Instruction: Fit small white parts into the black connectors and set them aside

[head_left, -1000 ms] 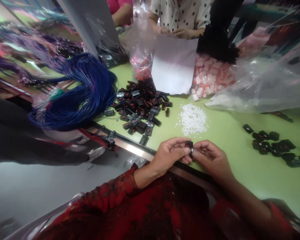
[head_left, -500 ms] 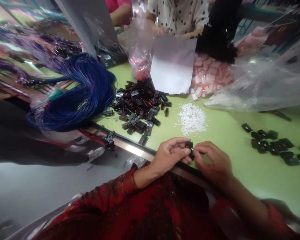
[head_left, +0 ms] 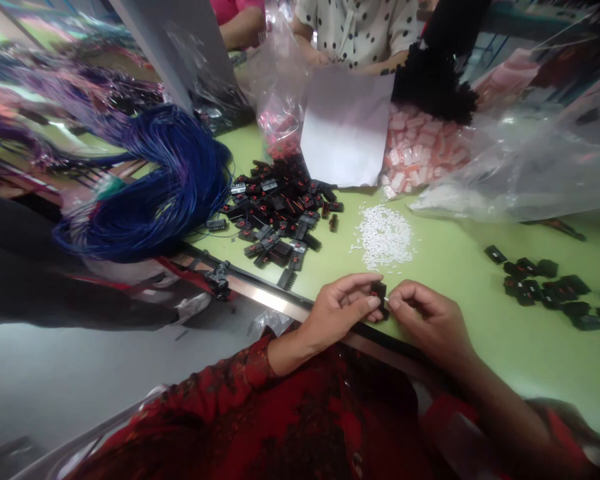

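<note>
Near the table's front edge, my left hand (head_left: 341,308) is closed around a black connector housing (head_left: 379,291) with a bit of red on it. The fingers and thumb of my right hand (head_left: 427,316) pinch a tiny white plug (head_left: 387,300), whose tip meets the right side of the housing. How deep it sits there I cannot tell. Just beyond my hands lies a heap of small white plugs (head_left: 384,237). To the left is a pile of black connector housings (head_left: 280,213), several showing red parts. Another group of black housings (head_left: 555,290) lies to the right.
A thick bundle of blue wires (head_left: 165,187) lies at the left. Behind the heap stand a white sheet (head_left: 347,127), pale pink parts (head_left: 420,147) and a clear plastic bag (head_left: 525,173). A person in a dotted shirt (head_left: 355,30) is across the green table (head_left: 480,333).
My right hand has shifted slightly, its fingers curling closer together around the white plug. My left hand and the housing stay almost in place.
</note>
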{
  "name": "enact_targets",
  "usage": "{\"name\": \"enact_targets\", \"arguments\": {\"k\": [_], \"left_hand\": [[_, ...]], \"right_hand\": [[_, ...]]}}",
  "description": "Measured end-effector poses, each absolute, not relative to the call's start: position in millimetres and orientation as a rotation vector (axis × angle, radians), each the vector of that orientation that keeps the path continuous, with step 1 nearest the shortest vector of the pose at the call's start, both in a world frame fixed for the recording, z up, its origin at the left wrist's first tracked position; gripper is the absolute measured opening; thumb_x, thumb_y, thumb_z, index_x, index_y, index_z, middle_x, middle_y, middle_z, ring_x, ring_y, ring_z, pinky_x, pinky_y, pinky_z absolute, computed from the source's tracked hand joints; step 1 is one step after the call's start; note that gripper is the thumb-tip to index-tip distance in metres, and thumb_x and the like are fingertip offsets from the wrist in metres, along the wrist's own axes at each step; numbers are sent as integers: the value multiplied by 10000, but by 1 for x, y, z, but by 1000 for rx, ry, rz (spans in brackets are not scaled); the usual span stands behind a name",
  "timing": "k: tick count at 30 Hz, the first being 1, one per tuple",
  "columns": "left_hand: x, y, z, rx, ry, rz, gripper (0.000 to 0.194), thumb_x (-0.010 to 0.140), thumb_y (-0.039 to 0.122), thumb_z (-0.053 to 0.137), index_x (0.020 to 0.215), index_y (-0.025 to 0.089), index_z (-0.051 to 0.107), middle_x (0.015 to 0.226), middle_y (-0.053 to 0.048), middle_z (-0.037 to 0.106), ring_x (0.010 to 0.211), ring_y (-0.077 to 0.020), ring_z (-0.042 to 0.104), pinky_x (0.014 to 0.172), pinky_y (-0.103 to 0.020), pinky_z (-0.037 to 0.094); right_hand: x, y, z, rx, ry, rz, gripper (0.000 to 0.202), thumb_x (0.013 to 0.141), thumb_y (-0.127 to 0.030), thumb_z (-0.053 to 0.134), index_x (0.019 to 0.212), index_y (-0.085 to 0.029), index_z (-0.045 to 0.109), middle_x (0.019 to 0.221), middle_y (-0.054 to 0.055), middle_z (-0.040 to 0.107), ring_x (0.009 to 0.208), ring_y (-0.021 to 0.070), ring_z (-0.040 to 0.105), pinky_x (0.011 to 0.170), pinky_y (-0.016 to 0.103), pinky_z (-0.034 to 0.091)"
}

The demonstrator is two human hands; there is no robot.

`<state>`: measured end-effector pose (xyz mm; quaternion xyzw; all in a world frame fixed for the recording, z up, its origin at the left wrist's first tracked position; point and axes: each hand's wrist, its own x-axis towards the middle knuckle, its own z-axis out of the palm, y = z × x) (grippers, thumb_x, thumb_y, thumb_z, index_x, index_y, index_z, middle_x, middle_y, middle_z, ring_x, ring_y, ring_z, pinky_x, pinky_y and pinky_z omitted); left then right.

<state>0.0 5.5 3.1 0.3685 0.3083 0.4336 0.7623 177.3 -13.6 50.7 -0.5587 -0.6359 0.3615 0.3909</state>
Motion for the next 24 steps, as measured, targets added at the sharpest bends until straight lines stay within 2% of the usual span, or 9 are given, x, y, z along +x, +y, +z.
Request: {"name": "enact_targets", "arguments": {"k": [4,8,12,16,20,24], "left_hand": [[-1,4,1,957,703,961,448,850,347,807,1252,172,718,783,-15,703,741,-139,716,781,-291,617],[-3,3,3,1172,772,1068,353,857,316,793,1184,188,761,891,-38,696,763,-123,679,753,-259,599],[-2,1,2,1060,713,978,414,879,325,774,1256,166,713,801,-26,710,736,-135,720,761,-277,619],[-1,1,2,944,699,931,459,855,342,802,1254,139,697,775,-30,738,698,-142,731,739,-289,633],[-1,1,3,939,681,893,479,830,371,824,1221,122,705,726,-28,729,646,-143,717,684,-284,623],[-2,1,4,892,687,872,485,808,379,842,1187,113,697,747,-23,719,638,-135,714,656,-266,608]], "right_hand": [[178,-15,48,-1427,-1680,827,164,868,-218,606,709,-226,643,633,-14,670,562,123,586,563,252,504],[179,-16,46,-1398,-1757,713,154,850,-182,601,704,-226,625,634,-24,640,559,115,559,564,253,480],[178,-15,46,-1395,-1720,755,155,864,-212,609,709,-227,614,625,-23,624,558,118,561,555,253,479],[182,-14,38,-1407,-1518,1050,153,865,-310,676,752,-222,622,625,-12,634,555,124,579,536,251,484],[189,-14,28,-1395,-1312,1435,293,838,-453,752,768,-214,597,541,-43,575,475,105,524,476,234,447],[199,-8,26,-1458,-1291,1599,354,799,-505,796,765,-205,611,508,-55,553,447,95,488,465,234,429]]}}
